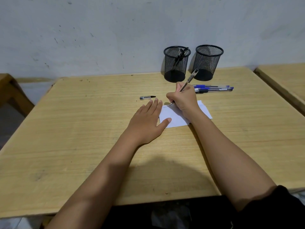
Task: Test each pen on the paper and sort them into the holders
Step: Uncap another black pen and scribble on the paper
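Note:
My right hand point(182, 100) grips a clear black pen point(189, 80), its tip touching the top left of the white paper point(175, 117), where small scribbles show. My left hand point(146, 123) lies flat, fingers apart, thumb pressing the paper's left edge. A black pen cap point(147, 97) lies on the table just beyond my left fingers. Several blue pens point(214, 88) lie in a row behind my right hand. Two black mesh holders stand at the back: the left holder point(176, 65) has pens in it, the right holder point(208, 63) looks empty.
The wooden table point(82, 129) stands against a scuffed grey wall. A second table point(285, 80) sits close on the right, a wooden seat point(9, 90) on the left.

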Available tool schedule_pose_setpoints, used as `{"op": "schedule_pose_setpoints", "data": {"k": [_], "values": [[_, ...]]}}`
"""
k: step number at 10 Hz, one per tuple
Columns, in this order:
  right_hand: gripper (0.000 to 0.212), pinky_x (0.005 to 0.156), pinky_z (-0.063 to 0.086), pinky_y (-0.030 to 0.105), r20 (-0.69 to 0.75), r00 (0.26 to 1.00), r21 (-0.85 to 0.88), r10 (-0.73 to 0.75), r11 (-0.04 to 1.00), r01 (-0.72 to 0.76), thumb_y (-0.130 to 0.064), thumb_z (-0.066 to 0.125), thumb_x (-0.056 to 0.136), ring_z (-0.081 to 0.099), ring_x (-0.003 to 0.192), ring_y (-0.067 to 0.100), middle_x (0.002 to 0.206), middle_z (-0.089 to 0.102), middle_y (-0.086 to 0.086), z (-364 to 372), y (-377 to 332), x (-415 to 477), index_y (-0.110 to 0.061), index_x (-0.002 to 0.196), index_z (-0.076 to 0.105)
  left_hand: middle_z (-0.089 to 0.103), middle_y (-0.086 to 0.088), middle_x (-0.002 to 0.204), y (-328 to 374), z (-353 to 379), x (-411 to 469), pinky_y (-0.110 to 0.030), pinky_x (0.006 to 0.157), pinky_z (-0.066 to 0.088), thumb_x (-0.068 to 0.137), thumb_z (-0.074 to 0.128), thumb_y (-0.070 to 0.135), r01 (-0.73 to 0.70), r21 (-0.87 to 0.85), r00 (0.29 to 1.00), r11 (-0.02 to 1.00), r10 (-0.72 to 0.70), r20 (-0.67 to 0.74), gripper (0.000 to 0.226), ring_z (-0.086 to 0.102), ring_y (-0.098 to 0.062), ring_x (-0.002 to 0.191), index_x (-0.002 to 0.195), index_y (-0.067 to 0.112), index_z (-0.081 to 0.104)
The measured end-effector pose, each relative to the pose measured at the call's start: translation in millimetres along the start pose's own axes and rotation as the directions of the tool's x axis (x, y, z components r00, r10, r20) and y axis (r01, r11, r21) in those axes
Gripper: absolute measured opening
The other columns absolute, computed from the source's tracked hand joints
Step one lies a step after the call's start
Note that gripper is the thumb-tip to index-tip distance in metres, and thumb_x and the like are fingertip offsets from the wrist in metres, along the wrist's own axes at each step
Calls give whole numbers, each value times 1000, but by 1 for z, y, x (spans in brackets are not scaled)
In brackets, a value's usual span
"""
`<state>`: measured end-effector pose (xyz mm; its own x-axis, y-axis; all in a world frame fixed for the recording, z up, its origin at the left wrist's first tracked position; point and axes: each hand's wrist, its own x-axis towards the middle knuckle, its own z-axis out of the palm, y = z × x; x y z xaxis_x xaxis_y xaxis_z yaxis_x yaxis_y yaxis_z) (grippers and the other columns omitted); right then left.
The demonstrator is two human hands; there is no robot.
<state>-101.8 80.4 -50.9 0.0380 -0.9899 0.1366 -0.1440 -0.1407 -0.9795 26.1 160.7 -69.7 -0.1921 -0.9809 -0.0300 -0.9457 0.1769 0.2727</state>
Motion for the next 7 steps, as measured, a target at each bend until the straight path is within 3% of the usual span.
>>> {"op": "schedule_pose_setpoints", "data": {"k": [1,4,5,6,7], "values": [[40,41,23,16,-3,1000,7,17,1000,-17,11,57,60,22,53,11,58,21,3,-1,-1,0,-14,53,27,-7,3,159,0,0,0,-30,118,-4,96,21,53,0,1,1000,1000,0,0,68,-9,-10,146,150,19,-4],[45,47,18,23,11,1000,49,25,998,-26,13,53,58,16,51,9,58,16,-1,0,-4,-2,-18,52,21,-6,4,159,-1,1,0,-29,118,-4,96,22,53,0,-21,1000,1000,0,-12,68,-8,-10,146,150,20,-2],[43,42,23,20,-39,997,192,61,980,-52,17,52,60,22,51,13,56,19,4,-1,-5,-1,-15,52,25,-3,5,159,-1,1,0,-29,118,-2,96,24,54,-4,-36,999,999,3,-35,68,-6,-9,146,150,21,1],[38,42,38,18,-45,996,376,76,925,-53,15,62,67,44,43,10,52,42,5,-5,-5,1,-13,55,40,2,4,160,-1,-1,-1,-30,117,1,95,29,53,-15,-81,998,997,10,-62,68,-2,-10,146,151,22,6],[27,50,45,15,8,999,441,36,897,-36,9,71,70,57,52,9,63,60,8,-7,-8,1,-10,64,53,6,4,160,-1,-3,-2,-30,116,6,95,34,52,-36,-125,994,992,23,-107,67,3,-11,146,150,22,10]]}}
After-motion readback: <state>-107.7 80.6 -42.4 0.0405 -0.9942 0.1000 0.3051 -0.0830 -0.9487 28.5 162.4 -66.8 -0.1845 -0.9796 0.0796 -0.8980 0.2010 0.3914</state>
